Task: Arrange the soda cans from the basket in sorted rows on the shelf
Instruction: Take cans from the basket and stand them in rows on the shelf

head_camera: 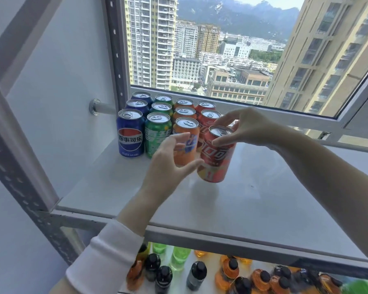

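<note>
On the grey shelf stand sorted rows of soda cans: blue cans at the left, then green cans, orange cans and red cans. My right hand grips the top rim of a tilted red can at the front of the red row, its base on or just above the shelf. My left hand is beside that can, fingers spread, thumb touching its lower side. The basket is out of view.
A window with a grey frame is right behind the cans. A perforated metal upright rises at the left. Below the shelf, several bottles with black caps stand on a lower level.
</note>
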The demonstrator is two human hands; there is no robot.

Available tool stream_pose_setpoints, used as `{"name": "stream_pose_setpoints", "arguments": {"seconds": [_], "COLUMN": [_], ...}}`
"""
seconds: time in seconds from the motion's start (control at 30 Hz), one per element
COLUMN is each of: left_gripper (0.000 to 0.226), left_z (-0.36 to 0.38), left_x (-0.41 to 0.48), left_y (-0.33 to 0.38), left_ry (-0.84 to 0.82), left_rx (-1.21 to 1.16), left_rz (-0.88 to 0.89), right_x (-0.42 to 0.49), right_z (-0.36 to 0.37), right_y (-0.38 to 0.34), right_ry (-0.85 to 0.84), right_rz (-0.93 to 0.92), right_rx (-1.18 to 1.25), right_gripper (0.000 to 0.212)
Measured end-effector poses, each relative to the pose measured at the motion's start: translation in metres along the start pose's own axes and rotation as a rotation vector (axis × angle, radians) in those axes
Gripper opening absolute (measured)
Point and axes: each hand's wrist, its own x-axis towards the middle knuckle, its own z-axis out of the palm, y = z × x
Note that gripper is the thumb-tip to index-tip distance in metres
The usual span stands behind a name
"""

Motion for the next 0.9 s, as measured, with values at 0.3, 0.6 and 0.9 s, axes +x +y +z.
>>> {"name": "stream_pose_setpoints", "arguments": {"seconds": [0.3, 0.6, 0.9], "left_gripper": [0.045, 0.059, 0.051], "left_z": [-0.020, -0.015, -0.010], "left_x": [0.037, 0.065, 0.065], "left_y": [-0.009, -0.014, -0.016], "left_ry": [0.086, -0.086, -0.029], "left_rx": [0.371, 0.730, 0.773], "left_rz": [0.158, 0.255, 0.265], "right_x": [0.031, 0.038, 0.040], "right_z": [0.011, 0.020, 0.025], "right_y": [0.022, 0.028, 0.036], "right_ry": [0.065, 0.132, 0.190], "right_rz": [-0.020, -0.068, -0.070], "right_rx": [-0.011, -0.066, -0.096], "right_gripper": [0.055, 0.043, 0.038]}}
